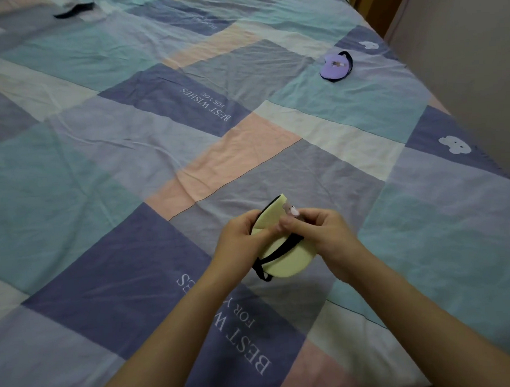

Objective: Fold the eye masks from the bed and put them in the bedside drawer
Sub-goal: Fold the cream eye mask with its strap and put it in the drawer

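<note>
A pale yellow eye mask (283, 259) with a black strap is held just above the bed, bent in half between both hands. My left hand (240, 240) grips its left side with the thumb on top. My right hand (322, 234) pinches its upper right part, covering a small picture on the mask. A purple eye mask (336, 67) with a black edge lies folded on the bed at the far right. A dark item (75, 10), perhaps another mask, lies at the far left top of the bed. The bedside drawer is out of view.
The bed (130, 169) is covered by a patchwork sheet in blue, teal, pink and white with printed words. A grey wall (461, 67) runs along the bed's right edge, with a wooden frame (385, 3) at the far corner.
</note>
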